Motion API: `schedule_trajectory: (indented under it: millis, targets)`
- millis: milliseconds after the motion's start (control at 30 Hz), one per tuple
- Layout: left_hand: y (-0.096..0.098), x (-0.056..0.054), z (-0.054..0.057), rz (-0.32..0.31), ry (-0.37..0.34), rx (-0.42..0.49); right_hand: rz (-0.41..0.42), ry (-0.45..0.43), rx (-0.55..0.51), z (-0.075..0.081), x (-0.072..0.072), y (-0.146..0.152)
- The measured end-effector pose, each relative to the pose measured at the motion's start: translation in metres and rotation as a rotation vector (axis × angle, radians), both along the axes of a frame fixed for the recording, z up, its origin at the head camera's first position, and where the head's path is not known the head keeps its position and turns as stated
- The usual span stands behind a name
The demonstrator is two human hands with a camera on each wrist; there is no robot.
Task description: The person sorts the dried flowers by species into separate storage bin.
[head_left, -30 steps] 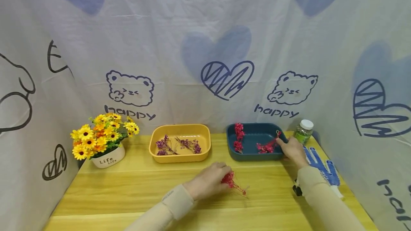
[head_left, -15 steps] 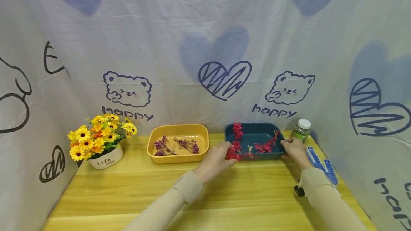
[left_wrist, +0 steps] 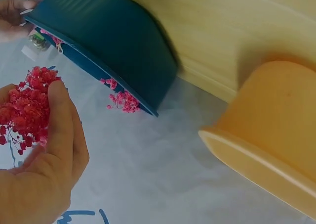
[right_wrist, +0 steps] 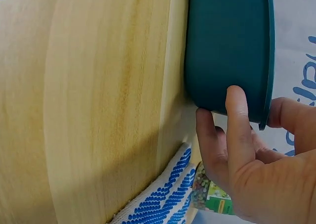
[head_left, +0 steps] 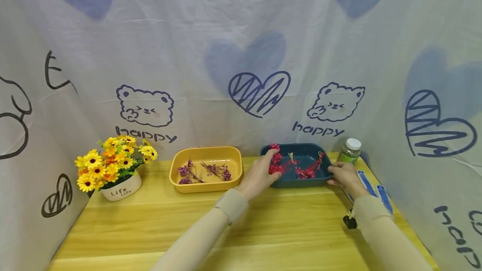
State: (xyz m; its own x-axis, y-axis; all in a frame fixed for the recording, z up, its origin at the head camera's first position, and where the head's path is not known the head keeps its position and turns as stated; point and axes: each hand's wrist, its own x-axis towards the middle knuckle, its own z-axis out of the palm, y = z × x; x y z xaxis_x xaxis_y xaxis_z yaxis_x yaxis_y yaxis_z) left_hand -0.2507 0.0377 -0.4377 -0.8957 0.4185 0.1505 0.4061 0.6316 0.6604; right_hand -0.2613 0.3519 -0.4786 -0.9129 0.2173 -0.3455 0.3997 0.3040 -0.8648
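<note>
My left hand (head_left: 259, 175) is over the left part of the dark blue tray (head_left: 301, 183). It pinches a bunch of small red dried flowers (left_wrist: 29, 108), seen large in the left wrist view; the stems reach over the tray's inside. My right hand (head_left: 345, 177) grips the tray's right end, thumb at the rim and fingers against the outer wall (right_wrist: 227, 46) in the right wrist view. Inside the tray lie another red sprig (head_left: 306, 172) on the right and red flowers (head_left: 275, 149) at the left end, partly covered by my left hand.
A yellow tray (head_left: 205, 187) with purple dried sprigs (head_left: 218, 170) stands left of the blue one. Further left is a white pot (head_left: 122, 188) of yellow flowers. A white-lidded jar (head_left: 350, 149), a blue-and-white glove (head_left: 384, 198) and a small black object (head_left: 350, 221) lie around my right arm.
My left hand has carried the red flowers from above the wooden table, up and right, to the blue tray. The right hand stays at the tray's right end.
</note>
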Motion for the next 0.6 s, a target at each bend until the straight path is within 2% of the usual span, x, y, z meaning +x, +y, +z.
schedule_trajectory:
  millis: [167, 433, 500, 600]
  targets:
    - [0.012, -0.011, 0.001, 0.014, -0.011, -0.007, 0.01, 0.001, 0.004, 0.002, 0.001, 0.002]
    - [0.032, -0.029, -0.001, 0.096, -0.017, 0.014, 0.031, 0.02, -0.016, 0.003, 0.003, 0.003]
    - [0.038, -0.033, -0.002, 0.123, -0.02, -0.006, 0.024, 0.016, -0.028, 0.003, 0.003, 0.003]
    - [0.045, -0.038, -0.005, 0.165, -0.021, -0.083, 0.012, 0.008, -0.04, 0.003, 0.003, 0.003]
